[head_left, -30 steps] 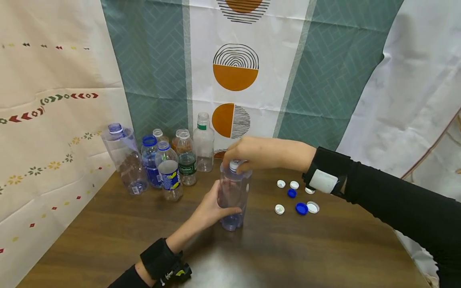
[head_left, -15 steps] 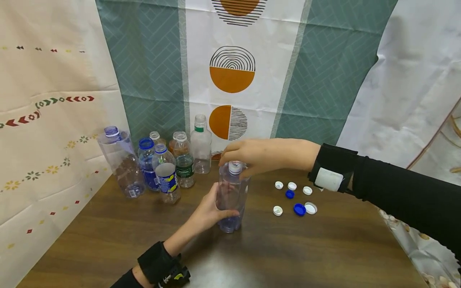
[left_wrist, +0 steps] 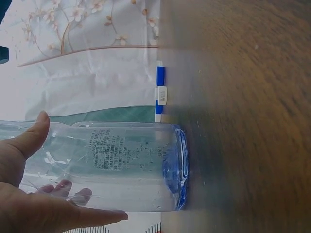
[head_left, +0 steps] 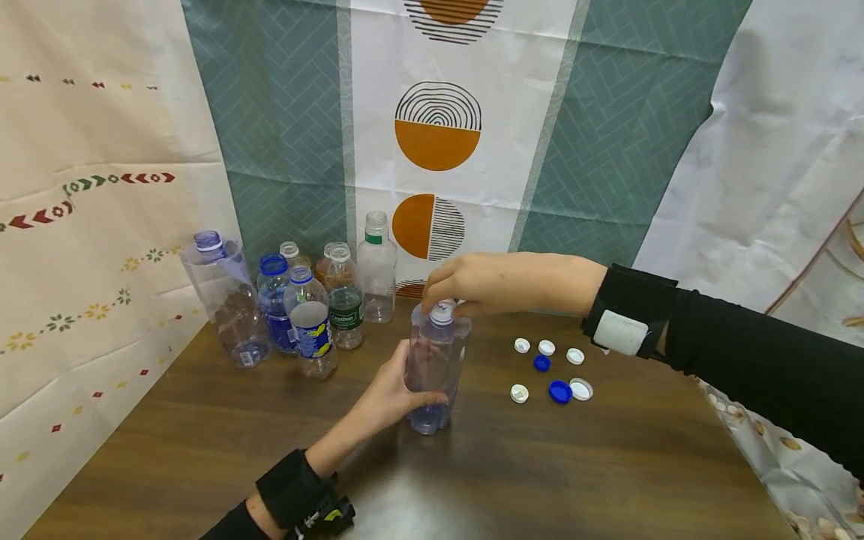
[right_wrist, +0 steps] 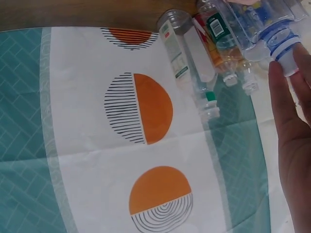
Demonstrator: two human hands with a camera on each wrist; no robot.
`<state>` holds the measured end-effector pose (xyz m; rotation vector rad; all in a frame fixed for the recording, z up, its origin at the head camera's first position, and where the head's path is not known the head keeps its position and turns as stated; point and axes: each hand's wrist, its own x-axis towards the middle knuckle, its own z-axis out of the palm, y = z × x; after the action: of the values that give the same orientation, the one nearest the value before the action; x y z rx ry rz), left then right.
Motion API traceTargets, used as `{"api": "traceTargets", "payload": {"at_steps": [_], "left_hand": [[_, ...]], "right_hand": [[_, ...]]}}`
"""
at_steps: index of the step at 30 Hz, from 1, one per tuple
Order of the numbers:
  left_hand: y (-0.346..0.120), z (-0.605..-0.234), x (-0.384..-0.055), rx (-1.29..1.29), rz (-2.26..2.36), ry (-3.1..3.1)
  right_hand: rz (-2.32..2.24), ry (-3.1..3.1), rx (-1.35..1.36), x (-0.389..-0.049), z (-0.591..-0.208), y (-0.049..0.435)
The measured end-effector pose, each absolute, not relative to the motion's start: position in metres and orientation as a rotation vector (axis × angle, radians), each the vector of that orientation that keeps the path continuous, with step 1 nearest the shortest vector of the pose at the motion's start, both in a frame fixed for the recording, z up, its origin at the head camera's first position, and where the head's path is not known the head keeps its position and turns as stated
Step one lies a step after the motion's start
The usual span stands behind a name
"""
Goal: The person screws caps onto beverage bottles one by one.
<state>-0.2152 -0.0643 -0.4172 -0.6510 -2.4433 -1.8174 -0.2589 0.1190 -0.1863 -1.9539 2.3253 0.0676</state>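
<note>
A clear, bluish plastic bottle [head_left: 439, 356] stands upright on the wooden table. Around its lower body wraps my left hand [head_left: 386, 391], thumb across the front; in the left wrist view the fingers show through the clear wall of the bottle [left_wrist: 121, 165], which has small printed text. On the bottle's neck sits a white cap [head_left: 442, 312]. My right hand [head_left: 489, 283] reaches over from the right and pinches this cap between thumb and fingers. The right wrist view shows fingertips of the right hand [right_wrist: 297, 131] at the cap [right_wrist: 287, 64].
Several uncapped bottles stand at the back left, among them a large one [head_left: 232, 304], a blue-necked labelled one [head_left: 313, 330] and a tall clear one [head_left: 378, 274]. Loose white and blue caps [head_left: 560, 391] lie right of the held bottle. A patterned cloth [head_left: 439, 45] hangs behind.
Half a second ago the right fingers were spread around the cap, showing its top; now they close on it again. The left hand and the bottle keep their place.
</note>
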Motion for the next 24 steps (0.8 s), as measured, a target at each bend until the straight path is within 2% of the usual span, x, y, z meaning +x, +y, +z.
{"api": "traceTargets", "payload": {"at_steps": [7, 17, 24], "left_hand": [[-0.063, -0.419, -0.215, -0.663, -1.828, -2.419], [-0.063, -0.421, -0.212, -0.614, -1.833, -2.408], [-0.063, -0.418, -0.215, -0.617, -1.799, -2.435]], "right_hand": [[0.083, 2.443, -1.886, -0.254, -0.19, 0.116], [0.424, 2.761, -1.724, -0.231, -0.203, 0.103], [0.171, 2.774, -1.605, -0.232, -0.2, 0.105]]}}
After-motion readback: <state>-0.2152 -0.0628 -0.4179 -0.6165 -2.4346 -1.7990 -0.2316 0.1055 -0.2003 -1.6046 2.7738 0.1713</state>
